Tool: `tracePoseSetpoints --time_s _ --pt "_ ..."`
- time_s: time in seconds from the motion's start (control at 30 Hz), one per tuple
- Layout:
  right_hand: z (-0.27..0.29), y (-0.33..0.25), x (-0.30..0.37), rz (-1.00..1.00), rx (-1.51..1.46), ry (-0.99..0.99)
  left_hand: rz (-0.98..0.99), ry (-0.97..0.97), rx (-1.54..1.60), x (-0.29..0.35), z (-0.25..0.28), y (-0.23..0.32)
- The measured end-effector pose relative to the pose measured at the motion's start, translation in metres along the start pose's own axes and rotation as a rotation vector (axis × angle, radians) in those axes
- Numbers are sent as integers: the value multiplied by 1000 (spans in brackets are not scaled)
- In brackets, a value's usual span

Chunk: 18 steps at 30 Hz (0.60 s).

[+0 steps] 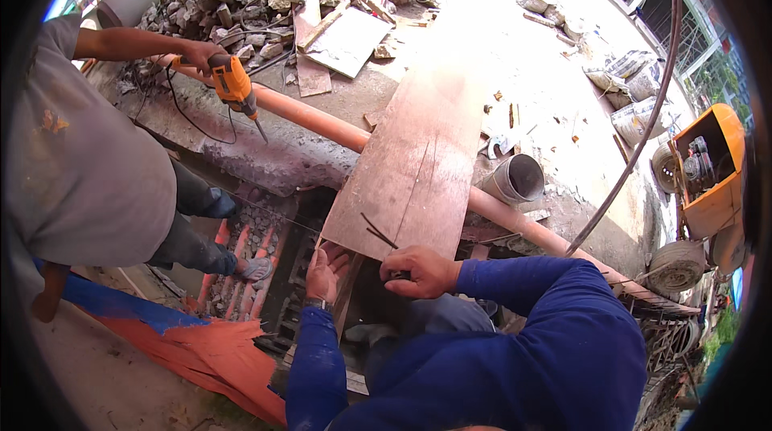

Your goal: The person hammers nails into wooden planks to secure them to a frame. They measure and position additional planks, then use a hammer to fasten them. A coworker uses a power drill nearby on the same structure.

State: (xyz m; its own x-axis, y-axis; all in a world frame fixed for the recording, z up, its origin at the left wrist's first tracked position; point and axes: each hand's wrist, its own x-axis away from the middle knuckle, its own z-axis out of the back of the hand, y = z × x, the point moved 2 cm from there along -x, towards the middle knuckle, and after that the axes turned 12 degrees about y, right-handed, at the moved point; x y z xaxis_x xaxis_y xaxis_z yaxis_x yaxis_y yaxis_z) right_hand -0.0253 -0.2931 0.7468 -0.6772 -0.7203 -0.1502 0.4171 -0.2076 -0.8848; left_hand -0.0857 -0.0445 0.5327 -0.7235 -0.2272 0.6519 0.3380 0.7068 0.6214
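My left hand [324, 273] is by the near left corner of a long plywood board [394, 182]. Its palm is turned up and its fingers are apart; whether they touch the board's edge I cannot tell. Just past that board's near edge, on the right, my right hand [426, 272] is closed in a fist. Something small and dark shows between its fingers, too hidden to name. Two thin dark rods [376, 231] reach over the board, their near ends close to my right fingers; whether they are held is unclear. Both my arms wear blue sleeves.
At left a co-worker [96, 158] holds an orange power drill [232, 84] with a cable. An orange pipe [314, 119] runs under the board. A bucket [517, 179] lies tilted at right; broken rubble [233, 5] is heaped behind. An orange wheeled machine [712, 174] stands far right.
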Motion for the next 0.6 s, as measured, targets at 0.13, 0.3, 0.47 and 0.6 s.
tracePoseSetpoints --time_s 0.13,0.3,0.47,0.6 --pt "148 64 54 -267 536 495 -37 124 62 -29 -76 -4" --pt "204 115 161 -598 703 587 -213 1 -54 32 -144 26" --pt "185 124 166 -510 567 871 -380 -187 -211 112 -230 97" --pt "196 98 171 -310 623 943 -528 -254 -230 148 -271 145"
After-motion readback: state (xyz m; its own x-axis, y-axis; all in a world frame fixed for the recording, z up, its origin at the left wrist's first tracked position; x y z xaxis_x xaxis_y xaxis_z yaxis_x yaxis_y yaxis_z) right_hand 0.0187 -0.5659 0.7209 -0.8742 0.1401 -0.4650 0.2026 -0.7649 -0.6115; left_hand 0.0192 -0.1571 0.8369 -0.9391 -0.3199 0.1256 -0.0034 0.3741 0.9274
